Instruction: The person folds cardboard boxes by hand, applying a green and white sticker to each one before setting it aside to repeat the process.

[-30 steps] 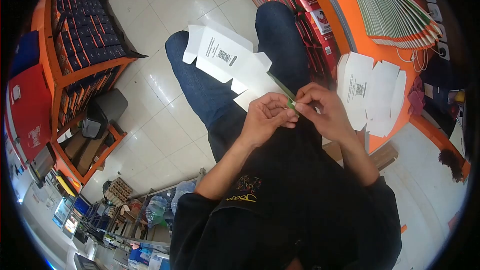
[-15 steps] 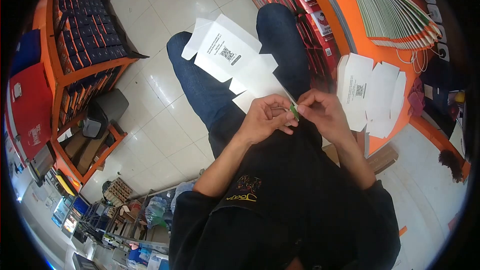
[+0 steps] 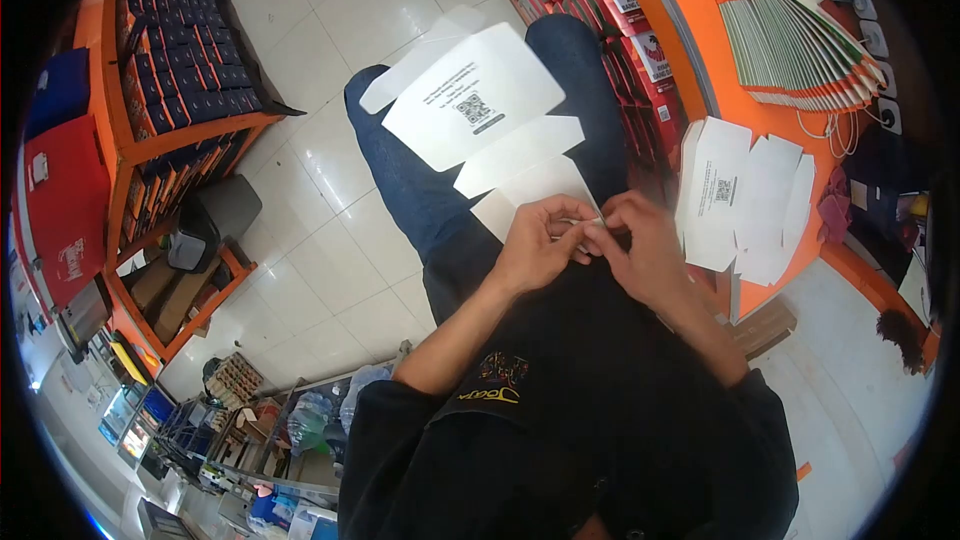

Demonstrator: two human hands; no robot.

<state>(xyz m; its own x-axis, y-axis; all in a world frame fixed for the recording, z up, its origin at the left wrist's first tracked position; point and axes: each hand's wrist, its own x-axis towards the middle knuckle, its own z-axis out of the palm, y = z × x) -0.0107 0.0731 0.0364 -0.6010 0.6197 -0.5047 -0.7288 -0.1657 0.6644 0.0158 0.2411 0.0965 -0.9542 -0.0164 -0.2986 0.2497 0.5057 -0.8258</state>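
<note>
Flat carton (image 3: 480, 100) lies on the lap, just ahead of both hands. More flat cartons (image 3: 745, 195) on counter (image 3: 700, 60) at right, booklet stack (image 3: 790, 30) behind them. Shelf (image 3: 170, 60) left.

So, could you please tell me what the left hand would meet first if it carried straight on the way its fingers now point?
Most likely the right hand: the left hand points at it, fingertips almost meeting over the flat white carton blank both pinch. Depth is hard to judge here.

Open tiled floor (image 3: 330, 240) leftward; orange counter (image 3: 720, 80) with stacked flat cartons (image 3: 745, 195) close on the right.
</note>
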